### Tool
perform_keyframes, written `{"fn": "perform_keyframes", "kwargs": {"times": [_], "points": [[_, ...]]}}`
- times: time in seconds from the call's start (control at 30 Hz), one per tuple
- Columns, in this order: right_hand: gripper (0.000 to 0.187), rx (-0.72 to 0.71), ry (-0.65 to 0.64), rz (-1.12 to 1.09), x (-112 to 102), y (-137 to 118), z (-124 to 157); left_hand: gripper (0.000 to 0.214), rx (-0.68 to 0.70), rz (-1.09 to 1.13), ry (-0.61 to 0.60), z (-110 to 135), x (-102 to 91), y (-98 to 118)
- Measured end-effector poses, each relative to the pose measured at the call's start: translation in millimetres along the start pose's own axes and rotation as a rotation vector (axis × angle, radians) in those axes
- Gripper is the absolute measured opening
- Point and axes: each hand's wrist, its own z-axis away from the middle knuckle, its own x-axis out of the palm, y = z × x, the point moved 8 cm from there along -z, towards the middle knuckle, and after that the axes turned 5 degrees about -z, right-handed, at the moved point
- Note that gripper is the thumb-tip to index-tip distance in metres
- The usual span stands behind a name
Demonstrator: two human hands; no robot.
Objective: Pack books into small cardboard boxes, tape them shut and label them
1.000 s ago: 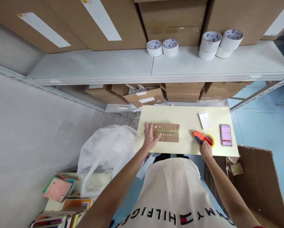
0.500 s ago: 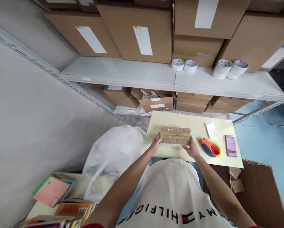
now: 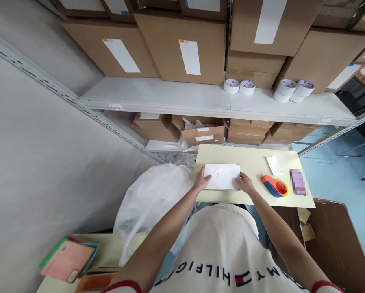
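Observation:
A small cardboard box lies on the pale yellow table, its white-covered face turned up towards me. My left hand grips its left end, thumb resting on the white face. At the opposite end, my right hand holds the right edge with bent fingers. To the right of that hand lies an orange and blue tape dispenser. Beyond it are a white pad and a blurred-out purple item.
Behind the table stands a metal shelf with large cartons and white tape rolls. A translucent plastic bag bulges at left, near a stack of folders. An open carton sits at lower right.
The box has been turned over between my hands: its taped brown side faced up before, and now the white face does. The view has shifted slightly.

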Motion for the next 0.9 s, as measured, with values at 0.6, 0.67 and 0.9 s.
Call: {"fn": "perform_keyframes", "kwargs": {"times": [0.6, 0.67, 0.9], "points": [[0.052, -0.014, -0.044, -0.265, 24.1, 45.8, 36.6, 0.084, 0.185, -0.140, -0.059, 25.6, 21.3, -13.3], [0.053, -0.010, -0.061, -0.263, 23.1, 44.2, 36.0, 0.084, 0.161, -0.147, -0.061, 27.9, 20.8, -14.8], [0.049, 0.012, -0.082, -0.252, 22.2, 36.8, 25.7, 0.084, 0.119, -0.177, -0.049, 23.1, 17.0, -17.5]]}}
